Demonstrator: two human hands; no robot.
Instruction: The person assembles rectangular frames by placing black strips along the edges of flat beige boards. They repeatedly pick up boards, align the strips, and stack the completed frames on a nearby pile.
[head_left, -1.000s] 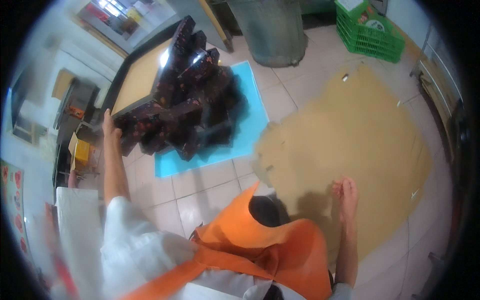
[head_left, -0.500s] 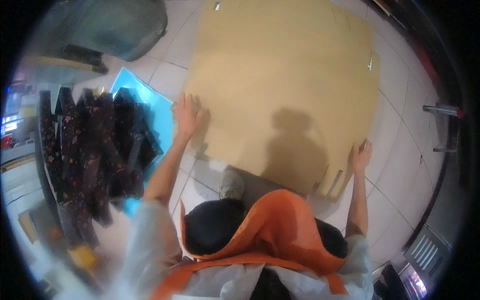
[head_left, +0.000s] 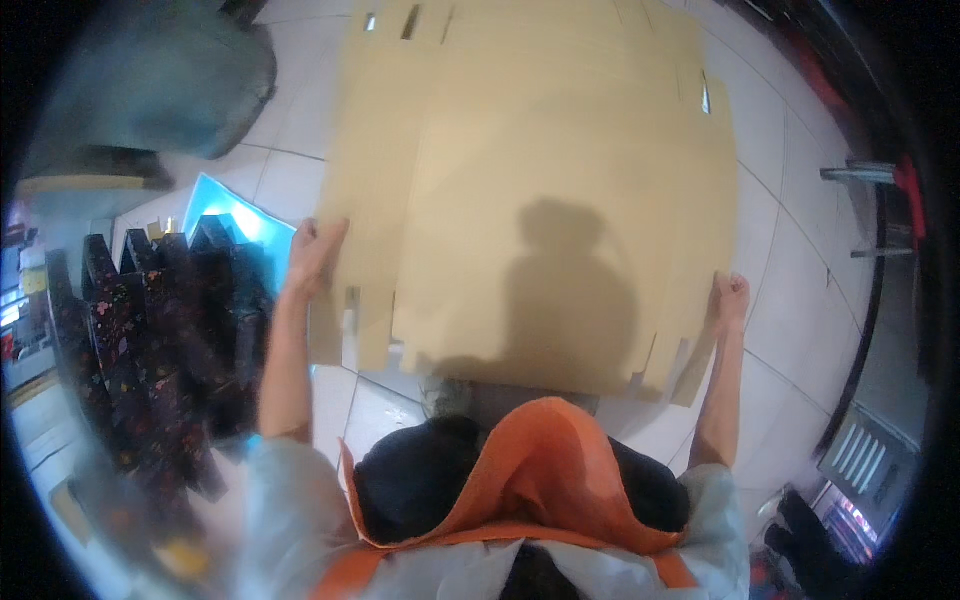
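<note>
In front of me is a large tan cardboard sheet with slots cut near its corners and flaps along its near edge. My left hand is closed on its left edge, thumb over the top. At the opposite edge, my right hand grips the cardboard with curled fingers. My shadow falls across the sheet's middle. Below the near edge show my knees and an orange apron.
Dark floral-patterned folded pieces stand in a row at the left, beside a bright blue sheet. A grey-green rounded object sits at the far left. A grey vented unit is at the lower right, on pale floor tiles.
The cardboard has shifted left, and its left side now shows slots and a flap. My left hand moved left and down, from fingers spread on the sheet to a grip on its edge.
</note>
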